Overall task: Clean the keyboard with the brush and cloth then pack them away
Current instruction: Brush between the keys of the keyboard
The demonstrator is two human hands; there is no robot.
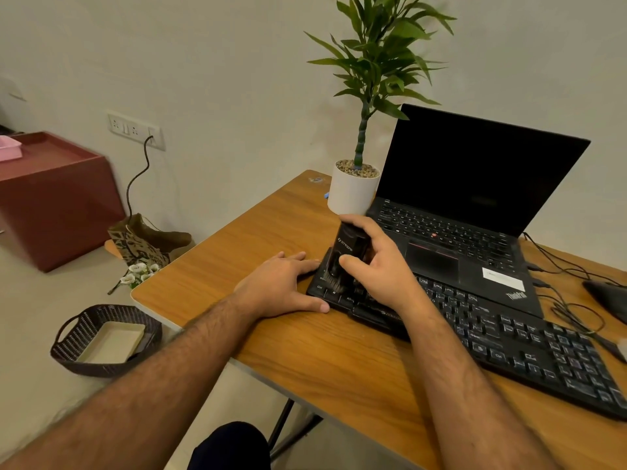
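Note:
A black keyboard [515, 344] lies slantwise on the wooden table [237, 266], in front of the laptop. My right hand [380, 262] grips a black brush [346, 252] and holds it upright, bristles down on the keyboard's left end. My left hand [281, 283] rests flat on the table, fingers spread, its thumb and fingertips touching the keyboard's left edge. No cloth shows in this view.
An open black laptop [475, 205] and a white potted plant [353, 191] stand behind the keyboard. Cables and a dark mouse [607, 296] lie at the right. On the floor to the left sit a dark woven basket [105, 340] holding a cream tray, a paper bag [146, 242] and white flowers.

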